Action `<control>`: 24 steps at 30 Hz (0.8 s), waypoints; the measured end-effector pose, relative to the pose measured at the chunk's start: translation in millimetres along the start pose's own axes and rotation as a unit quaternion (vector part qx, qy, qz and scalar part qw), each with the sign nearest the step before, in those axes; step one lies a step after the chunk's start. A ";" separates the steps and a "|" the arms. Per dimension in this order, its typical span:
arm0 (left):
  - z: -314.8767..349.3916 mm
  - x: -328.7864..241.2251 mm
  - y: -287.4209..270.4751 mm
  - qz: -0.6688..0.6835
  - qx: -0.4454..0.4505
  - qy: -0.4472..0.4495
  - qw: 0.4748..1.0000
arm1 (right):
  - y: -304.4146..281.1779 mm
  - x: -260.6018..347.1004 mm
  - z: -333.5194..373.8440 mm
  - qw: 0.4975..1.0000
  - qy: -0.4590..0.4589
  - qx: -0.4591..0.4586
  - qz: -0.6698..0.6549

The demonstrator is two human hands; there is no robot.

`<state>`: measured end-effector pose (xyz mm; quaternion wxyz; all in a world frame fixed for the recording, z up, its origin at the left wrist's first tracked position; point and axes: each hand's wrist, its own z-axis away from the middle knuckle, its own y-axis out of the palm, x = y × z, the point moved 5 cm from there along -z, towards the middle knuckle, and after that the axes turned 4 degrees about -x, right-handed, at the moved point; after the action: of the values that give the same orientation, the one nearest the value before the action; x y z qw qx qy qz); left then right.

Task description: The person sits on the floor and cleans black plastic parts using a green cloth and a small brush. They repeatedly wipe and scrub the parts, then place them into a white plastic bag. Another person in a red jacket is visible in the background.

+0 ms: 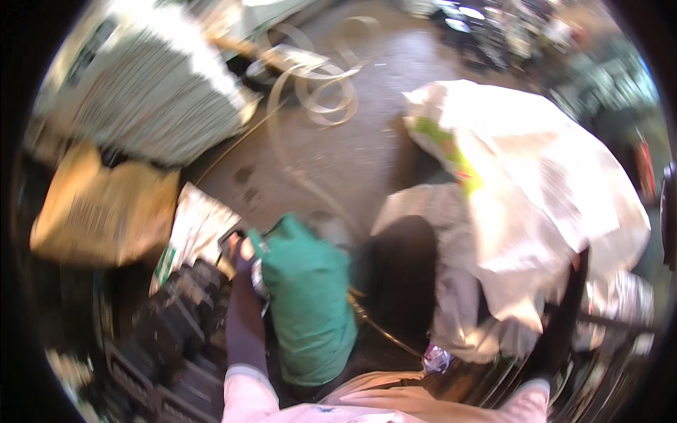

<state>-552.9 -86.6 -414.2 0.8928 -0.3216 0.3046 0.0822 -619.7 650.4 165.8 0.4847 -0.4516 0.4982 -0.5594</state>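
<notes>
My left hand (242, 248) is beside a green cloth-covered shape (310, 303), close to a crumpled white packet (204, 222) with a green edge. Motion blur smears its fingers, so I cannot make out what it holds. Far to the right, my right arm in a dark sleeve reaches to a large white sack (536, 176) with a green and yellow print. My right hand (580, 259) is at the sack's near right edge; its fingers do not show clearly. Between the green shape and the sack is a dark rounded shape (402, 268).
Loose coils of pale strapping (328, 92) lie on the brown floor (395, 42). A yellow-brown bag (106, 211) and a big striped pale sack (155, 92) stand left. Black crates (176, 310) are near my left arm. Clear plastic bags (606, 77) lie far right.
</notes>
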 end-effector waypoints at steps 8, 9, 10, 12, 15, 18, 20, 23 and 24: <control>100.9 -265.8 -42.3 0.230 0.133 0.290 0.919 | 46.2 46.5 -11.0 0.983 -0.164 -0.008 -0.079; 145.8 -301.1 -52.0 0.225 0.130 0.349 0.900 | 50.6 58.2 -12.1 0.981 -0.179 -0.013 -0.075; 196.1 -332.0 -57.8 0.233 0.149 0.401 0.874 | 51.7 74.2 -12.2 0.969 -0.214 -0.020 -0.119; 300.5 -368.4 -55.7 0.241 0.198 0.477 0.822 | 58.7 104.8 -17.5 0.974 -0.211 0.001 -0.087; 423.9 -381.7 -33.4 0.204 0.298 0.554 0.750 | 74.8 142.5 -27.6 0.978 -0.187 0.077 -0.044; 470.2 -370.7 -7.0 0.136 0.289 0.642 0.697 | 58.5 123.5 -61.6 0.992 -0.103 0.003 0.070; 453.6 -359.9 7.1 0.092 0.253 0.634 0.725 | 33.2 86.6 -88.2 0.991 -0.016 -0.122 0.060; 401.0 -343.3 27.3 0.068 0.218 0.563 0.794 | 21.8 50.0 -126.5 0.981 0.026 -0.190 0.023; 379.7 -334.6 30.4 0.035 0.195 0.515 0.834 | 26.0 42.8 -136.5 0.982 0.031 -0.186 0.012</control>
<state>-644.9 190.6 0.2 0.6479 -0.1254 0.7408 -0.1252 -757.4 623.3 127.8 0.3834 -0.5105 0.6140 -0.4641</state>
